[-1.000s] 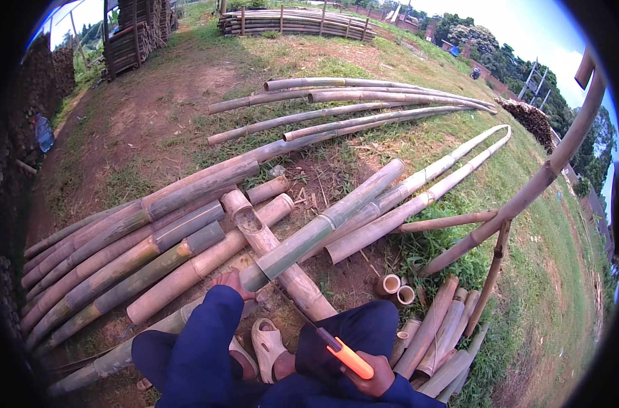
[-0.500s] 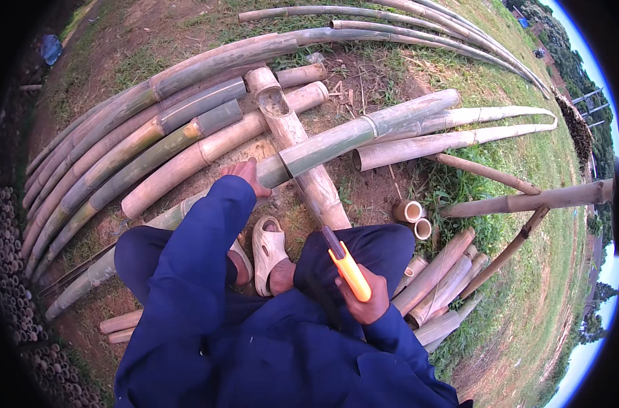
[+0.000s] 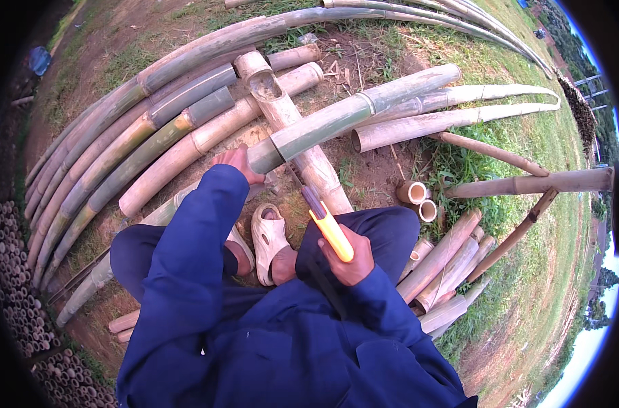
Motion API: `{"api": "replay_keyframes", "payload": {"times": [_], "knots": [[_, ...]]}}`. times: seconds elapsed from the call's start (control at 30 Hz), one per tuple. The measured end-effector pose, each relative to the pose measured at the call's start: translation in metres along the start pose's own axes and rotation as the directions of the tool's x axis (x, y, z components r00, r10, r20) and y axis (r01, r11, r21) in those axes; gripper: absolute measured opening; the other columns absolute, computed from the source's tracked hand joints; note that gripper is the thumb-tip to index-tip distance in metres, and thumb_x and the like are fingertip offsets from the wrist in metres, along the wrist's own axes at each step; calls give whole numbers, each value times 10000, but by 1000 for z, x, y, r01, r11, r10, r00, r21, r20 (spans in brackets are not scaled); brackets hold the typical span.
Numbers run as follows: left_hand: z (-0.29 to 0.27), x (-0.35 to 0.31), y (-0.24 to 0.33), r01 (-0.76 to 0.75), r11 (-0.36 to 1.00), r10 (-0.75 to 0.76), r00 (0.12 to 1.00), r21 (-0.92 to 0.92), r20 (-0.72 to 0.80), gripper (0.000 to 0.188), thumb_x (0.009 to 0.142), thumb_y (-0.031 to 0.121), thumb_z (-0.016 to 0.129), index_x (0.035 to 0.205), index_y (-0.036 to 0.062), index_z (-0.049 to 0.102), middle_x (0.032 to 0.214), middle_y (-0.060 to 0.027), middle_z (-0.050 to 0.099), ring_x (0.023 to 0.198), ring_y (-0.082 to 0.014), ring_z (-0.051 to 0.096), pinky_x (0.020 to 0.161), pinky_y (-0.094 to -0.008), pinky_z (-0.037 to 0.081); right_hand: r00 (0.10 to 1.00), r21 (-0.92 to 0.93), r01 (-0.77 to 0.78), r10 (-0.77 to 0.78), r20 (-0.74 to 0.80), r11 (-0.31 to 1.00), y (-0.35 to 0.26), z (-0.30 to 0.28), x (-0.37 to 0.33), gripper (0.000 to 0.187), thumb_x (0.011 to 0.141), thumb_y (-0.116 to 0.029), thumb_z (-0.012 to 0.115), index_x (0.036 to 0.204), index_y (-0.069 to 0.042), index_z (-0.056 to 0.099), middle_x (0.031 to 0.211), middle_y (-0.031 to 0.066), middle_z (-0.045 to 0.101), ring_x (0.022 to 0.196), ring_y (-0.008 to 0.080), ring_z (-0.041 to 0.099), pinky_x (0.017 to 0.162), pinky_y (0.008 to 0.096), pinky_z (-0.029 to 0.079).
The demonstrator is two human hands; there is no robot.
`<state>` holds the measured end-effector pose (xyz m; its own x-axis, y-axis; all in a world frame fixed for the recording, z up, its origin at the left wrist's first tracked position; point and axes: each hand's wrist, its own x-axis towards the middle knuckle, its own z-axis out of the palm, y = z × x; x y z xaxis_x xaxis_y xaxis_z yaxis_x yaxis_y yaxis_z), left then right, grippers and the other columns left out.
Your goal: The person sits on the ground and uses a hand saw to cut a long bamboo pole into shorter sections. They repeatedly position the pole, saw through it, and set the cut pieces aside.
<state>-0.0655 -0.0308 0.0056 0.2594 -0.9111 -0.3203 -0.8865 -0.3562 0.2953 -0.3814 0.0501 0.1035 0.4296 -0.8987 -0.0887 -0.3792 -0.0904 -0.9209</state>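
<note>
A thick grey-green bamboo pole (image 3: pixel 330 126) lies crosswise in front of me on a notched bamboo length (image 3: pixel 289 112). My left hand (image 3: pixel 236 163) is closed around the pole near its left end. In my right hand (image 3: pixel 350 257) is a handsaw (image 3: pixel 335 238), gripped by its yellow-orange handle. Its narrow blade reaches up to a dark cut line across the pole, just right of my left hand. How deep the blade sits in the bamboo is hidden.
Several long bamboo poles (image 3: pixel 207 136) lie side by side at the left. Split-looking pieces (image 3: pixel 452 265) and two short cut tubes (image 3: pixel 411 192) are beside my right knee. A propped bamboo frame (image 3: pixel 527 183) stands at the right. Stacked bamboo ends (image 3: pixel 24 299) fill the far left.
My right hand has pushed the saw forward and slightly left, so less blade shows between handle and pole. My left hand keeps its hold on the pole. The view has shifted slightly.
</note>
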Motion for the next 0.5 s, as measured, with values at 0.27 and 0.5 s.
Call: {"api": "replay_keyframes", "payload": {"times": [0.27,0.5], "knots": [[2,9,-3,37,999,-38,998,20,51,808,597,492,845,1179,-23,625,1098,-246,737,1079,-413,707,1010,-498,498,999,-71,-46,44,-25,996,-19,-28,-54,197,895,-3,741,1089,14,708,728,109,650,647,203,654,653,311,505],[-6,0,10,6,1000,-8,998,19,56,819,599,504,840,1198,-14,630,1092,-245,738,1085,-406,707,999,-501,498,998,-9,38,-38,-53,999,19,28,55,135,895,-70,725,990,1,661,773,225,658,758,460,673,649,416,529]]}}
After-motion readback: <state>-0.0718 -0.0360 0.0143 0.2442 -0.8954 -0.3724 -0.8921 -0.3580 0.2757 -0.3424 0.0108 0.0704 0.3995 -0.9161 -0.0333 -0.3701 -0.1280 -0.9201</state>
